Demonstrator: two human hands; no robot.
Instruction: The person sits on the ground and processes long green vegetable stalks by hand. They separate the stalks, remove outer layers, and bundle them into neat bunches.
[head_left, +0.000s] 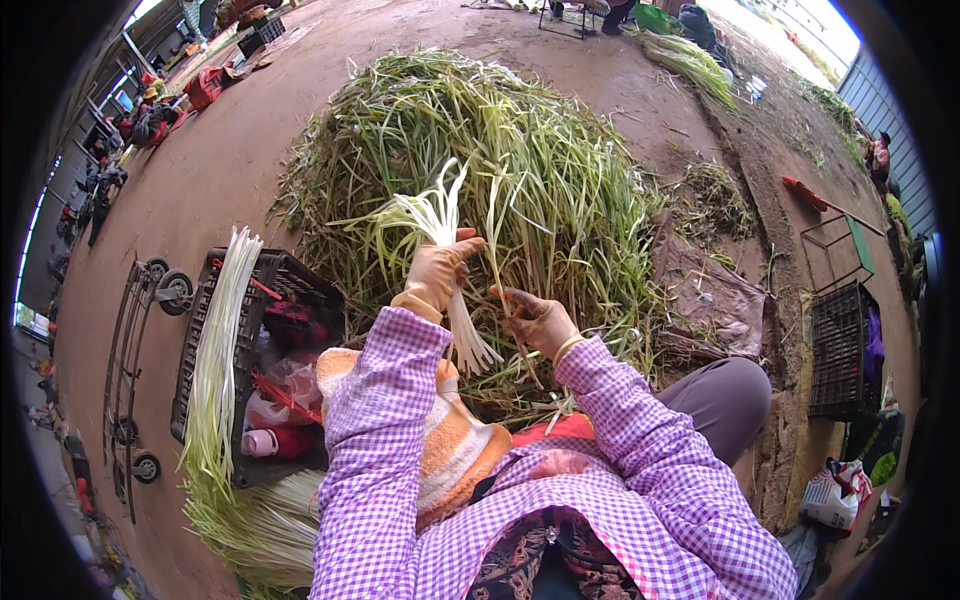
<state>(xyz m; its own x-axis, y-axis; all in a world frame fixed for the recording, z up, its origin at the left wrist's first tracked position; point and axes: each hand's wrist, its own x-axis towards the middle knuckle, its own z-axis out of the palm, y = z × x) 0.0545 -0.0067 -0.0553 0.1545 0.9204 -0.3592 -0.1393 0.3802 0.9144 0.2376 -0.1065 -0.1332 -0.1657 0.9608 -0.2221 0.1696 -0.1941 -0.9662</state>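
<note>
My left hand (437, 271), in a tan glove, is closed round a bunch of pale garlic chives (471, 334), the pale ends pointing down and the limp leaves fanning out above. To its right, my right hand (538, 321) pinches a single leafy stalk (493, 247) with brownish outer layers. Both hands are over the near side of a large heap of green and yellow leafy stalks (465, 127). An orange and white striped towel (450, 450) lies on my lap, partly under my left sleeve.
At the left stands a black plastic crate (281, 262) with bags inside and long pale stalks (217, 360) across its edge, beside a folded hand cart (127, 375). Another black crate (832, 352) and a green-topped stool (859, 244) are at the right. People are farther off.
</note>
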